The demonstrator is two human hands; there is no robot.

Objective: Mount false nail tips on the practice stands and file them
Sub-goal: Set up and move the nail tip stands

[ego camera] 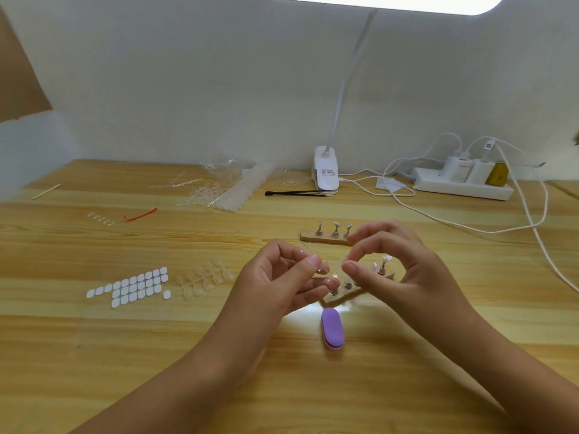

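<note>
Working over a wooden table (94,355). Pinching with the left hand (282,283) and the right hand (398,264), thumbs and forefingers closed from either side on one small clear piece, seemingly a nail tip (333,266), just above the near practice stand (340,296). Leaving the far stand (326,238) just behind the right fingertips and the purple file (332,332) lying untouched near the body. Seemingly mid-mounting, with filing not begun. Next: lowering the tip onto a holder head, seating it squarely, pressing lightly.

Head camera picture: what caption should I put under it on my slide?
Left hand and right hand pinch a clear piece near a practice stand, a purple nail buffer lying on the wooden table.
</note>
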